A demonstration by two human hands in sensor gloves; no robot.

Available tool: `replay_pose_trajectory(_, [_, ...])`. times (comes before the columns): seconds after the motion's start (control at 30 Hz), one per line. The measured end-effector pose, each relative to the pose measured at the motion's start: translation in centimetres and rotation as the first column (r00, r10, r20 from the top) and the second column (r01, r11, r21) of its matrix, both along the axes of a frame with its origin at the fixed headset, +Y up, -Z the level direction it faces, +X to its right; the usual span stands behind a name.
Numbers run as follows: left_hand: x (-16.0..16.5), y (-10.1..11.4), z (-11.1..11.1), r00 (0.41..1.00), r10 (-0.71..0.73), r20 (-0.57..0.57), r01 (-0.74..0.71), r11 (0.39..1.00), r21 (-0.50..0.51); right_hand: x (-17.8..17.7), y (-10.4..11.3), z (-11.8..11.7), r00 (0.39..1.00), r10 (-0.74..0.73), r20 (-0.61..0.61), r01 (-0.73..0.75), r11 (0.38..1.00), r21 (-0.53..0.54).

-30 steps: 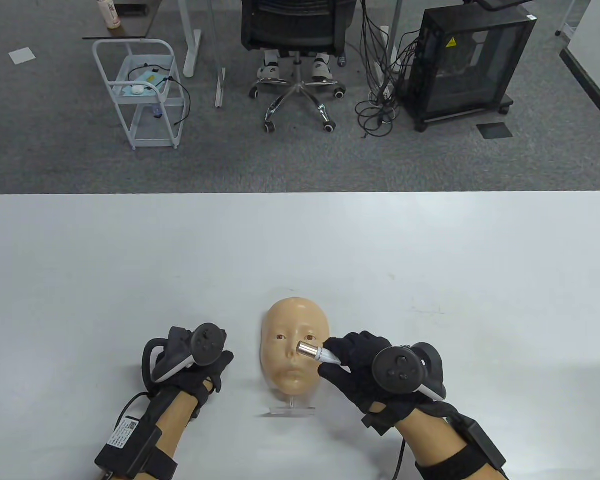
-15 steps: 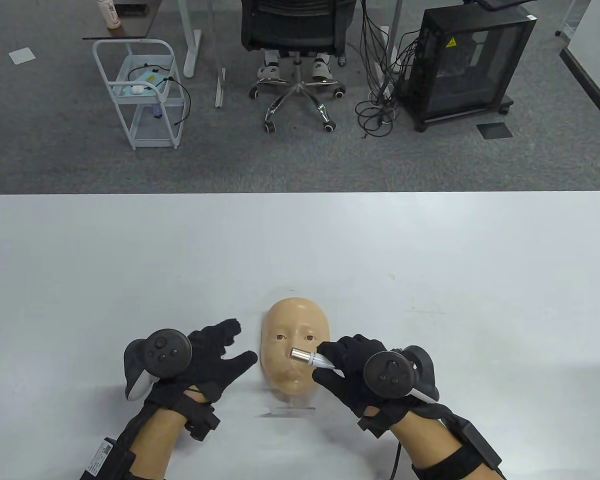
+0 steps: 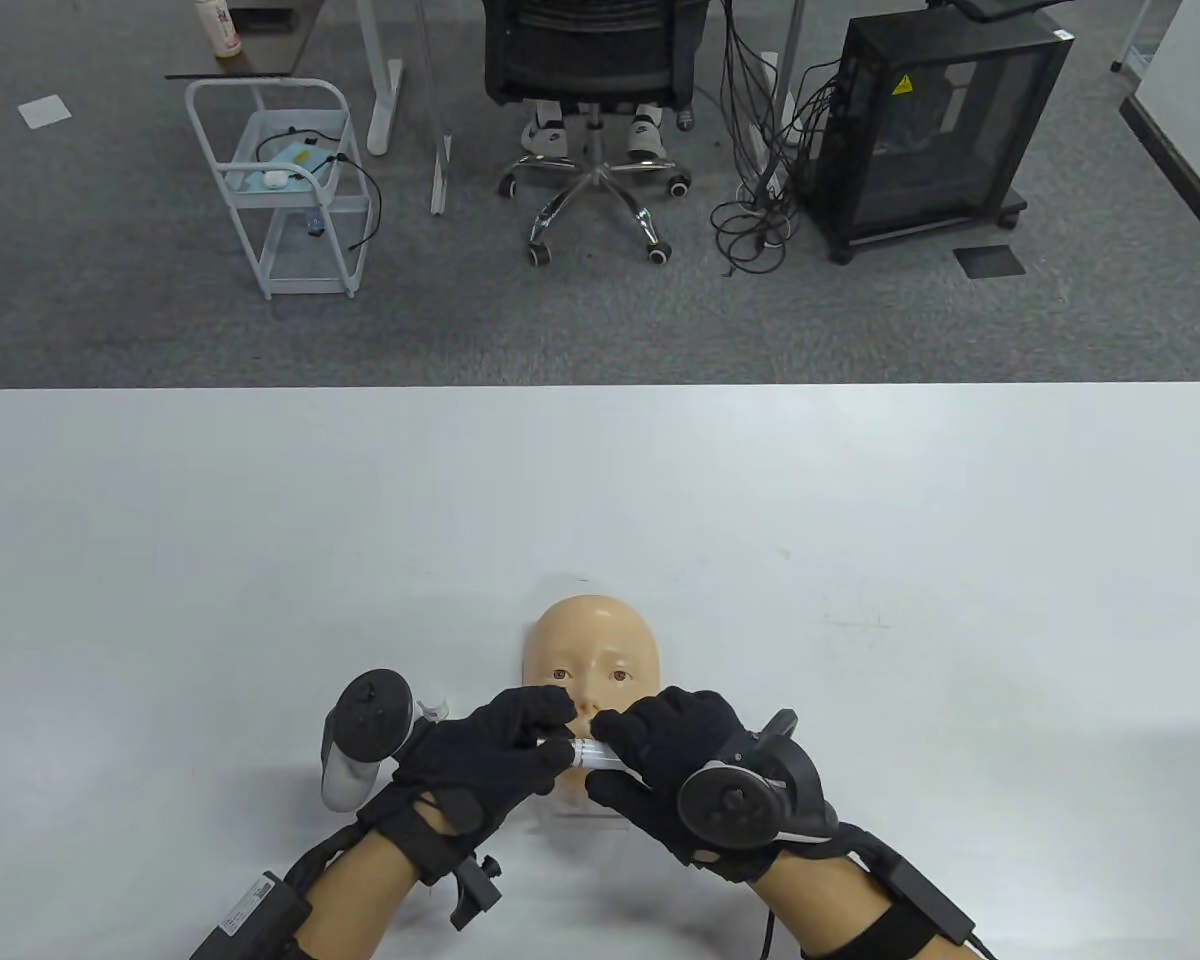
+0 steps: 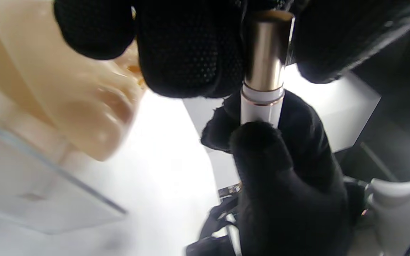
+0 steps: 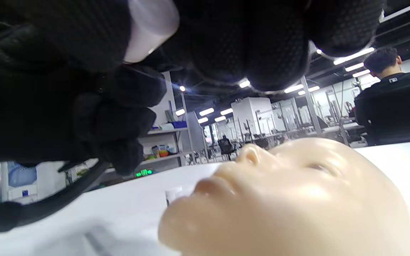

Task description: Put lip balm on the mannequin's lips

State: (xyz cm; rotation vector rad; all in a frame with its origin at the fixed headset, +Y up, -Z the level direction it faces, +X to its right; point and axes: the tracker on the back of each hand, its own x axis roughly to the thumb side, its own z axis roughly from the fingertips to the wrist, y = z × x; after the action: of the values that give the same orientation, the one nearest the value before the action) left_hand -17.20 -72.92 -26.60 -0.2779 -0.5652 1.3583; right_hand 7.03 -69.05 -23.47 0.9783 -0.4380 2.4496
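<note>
Above mannequin face (image 3: 590, 650) mouth: both hands (image 3: 505, 750) grip lip balm (image 3: 588, 752).

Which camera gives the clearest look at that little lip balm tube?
The left wrist view: the lip balm tube fills the frame, metal part above the white barrel, both hands' fingers on it. The table view shows only a white sliver between the hands. The right wrist view shows just its blurred white end.

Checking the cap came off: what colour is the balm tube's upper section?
Metallic gold, above a white base; left wrist view.

Mannequin lips (image 5: 210, 187) hidden in table view
</note>
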Motion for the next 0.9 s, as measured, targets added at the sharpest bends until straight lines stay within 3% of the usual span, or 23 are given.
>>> replay_pose_trajectory(0.17, [0.7,-0.3,0.4,0.993,0.117,0.020,-0.115,0.990,-0.081,0.3,0.8,1.2,0.974,-0.134,-0.181,0.158,0.979,0.125])
replay_pose_trajectory(0.27, [0.8,0.0,0.6,0.993,0.116,0.025,-0.115,0.993,-0.040,0.2,1.0,1.8,0.962,-0.129,-0.240,0.177,0.965,0.191])
replay_pose_trajectory(0.53, [1.0,0.5,1.0,0.981,0.188,0.053,-0.185,0.981,-0.052,0.9,1.7,1.8,0.936,-0.209,-0.285,0.264,0.949,0.172])
replay_pose_trajectory(0.57, [1.0,0.8,1.1,0.983,0.180,0.041,-0.179,0.983,-0.028,1.0,1.6,1.5,0.928,-0.243,-0.282,0.287,0.950,0.126])
replay_pose_trajectory(0.63, [0.8,1.6,1.3,0.986,0.158,0.044,-0.160,0.986,0.049,1.3,1.1,0.6,0.874,-0.401,-0.274,0.393,0.915,-0.086])
replay_pose_trajectory(0.73, [0.7,3.3,2.1,0.998,0.054,-0.007,-0.050,0.953,0.300,1.5,0.3,-0.5,0.822,-0.524,-0.223,0.452,0.839,-0.304])
replay_pose_trajectory(0.83, [0.7,4.8,3.3,0.997,-0.043,-0.059,0.068,0.845,0.530,1.5,-0.5,-1.3,0.767,-0.623,-0.152,0.490,0.722,-0.489])
replay_pose_trajectory(0.9, [0.8,5.7,4.2,0.987,-0.108,-0.117,0.159,0.706,0.690,1.3,-1.3,-1.8,0.717,-0.695,-0.051,0.515,0.578,-0.633])
